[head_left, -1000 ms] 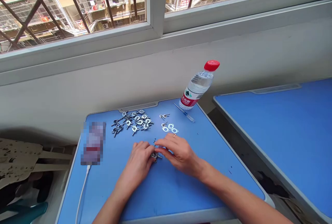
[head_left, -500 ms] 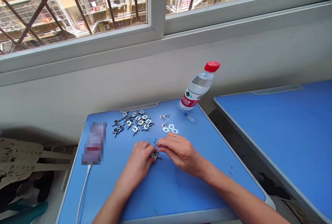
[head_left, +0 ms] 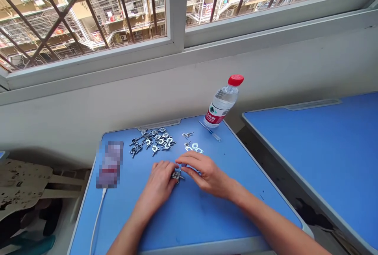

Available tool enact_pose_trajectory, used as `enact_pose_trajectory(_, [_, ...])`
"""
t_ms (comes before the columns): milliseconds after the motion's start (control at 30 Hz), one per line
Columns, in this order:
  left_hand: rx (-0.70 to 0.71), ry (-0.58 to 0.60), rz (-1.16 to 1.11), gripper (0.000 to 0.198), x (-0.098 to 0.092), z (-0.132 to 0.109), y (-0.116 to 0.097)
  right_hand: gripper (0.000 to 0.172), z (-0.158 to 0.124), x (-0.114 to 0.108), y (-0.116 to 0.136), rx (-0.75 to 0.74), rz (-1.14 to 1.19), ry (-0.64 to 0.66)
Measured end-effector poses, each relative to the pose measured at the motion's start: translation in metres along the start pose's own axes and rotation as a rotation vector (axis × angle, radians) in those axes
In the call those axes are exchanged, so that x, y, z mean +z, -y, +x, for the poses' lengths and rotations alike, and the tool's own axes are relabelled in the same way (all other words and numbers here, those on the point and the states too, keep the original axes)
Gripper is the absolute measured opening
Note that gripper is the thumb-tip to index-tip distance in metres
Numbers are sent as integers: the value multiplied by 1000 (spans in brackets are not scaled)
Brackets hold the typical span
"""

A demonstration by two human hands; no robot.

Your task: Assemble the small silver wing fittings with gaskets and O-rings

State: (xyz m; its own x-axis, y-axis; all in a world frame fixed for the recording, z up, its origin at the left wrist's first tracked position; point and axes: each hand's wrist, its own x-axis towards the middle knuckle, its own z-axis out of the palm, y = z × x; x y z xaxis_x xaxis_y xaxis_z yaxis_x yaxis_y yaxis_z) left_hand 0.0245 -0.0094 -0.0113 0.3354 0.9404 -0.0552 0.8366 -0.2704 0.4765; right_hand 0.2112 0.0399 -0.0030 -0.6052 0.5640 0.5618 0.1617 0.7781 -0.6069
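My left hand (head_left: 161, 177) rests on the blue table with its thumb and fingers closed around a small metal flanged part (head_left: 176, 175). A short post sticks out of that part on the right. My right hand (head_left: 205, 172) comes in from the right, thumb and forefinger pinched together just above the part. What the pinch holds is too small and hidden to name. Beyond my hands lies a heap of similar metal flanged parts (head_left: 155, 140). Flat oval metal plates (head_left: 195, 146) lie behind my right hand, beside a few small pieces with pins (head_left: 188, 134).
A water bottle (head_left: 222, 107) with a red cap stands at the back right corner, a thin blue-and-clear tool (head_left: 210, 131) before it. On the left lies a blurred-out phone-like object (head_left: 110, 164) with a white cable (head_left: 97, 219). A second blue table (head_left: 319, 140) stands to the right.
My right fingertips have moved slightly left and up, now over the small screws seen earlier beside the part. My left hand keeps its hold. The camera view has shifted a little.
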Motion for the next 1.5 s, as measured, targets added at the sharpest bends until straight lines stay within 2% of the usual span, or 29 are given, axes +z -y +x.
enact_pose_trajectory(167, [-47,-13,22,13,3,1,0,24,0,1,1,-16,0,7])
enact_pose_trajectory(567, [-82,-28,-44,27,7,2,1,19,-1,8,0,-17,17,-55])
enact_pose_trajectory(733, [-47,-27,-124,33,8,2,1,21,0,8,-1,61,19,-50])
enact_pose_trajectory(900, [-33,-37,-157,43,8,2,2,24,1,10,0,104,21,-101])
enact_pose_trajectory(1167, [-22,-44,-136,41,4,2,2,23,0,16,2,120,-16,-144])
enact_pose_trajectory(1500, [-11,-31,-288,36,5,3,12,18,2,14,0,138,42,-179])
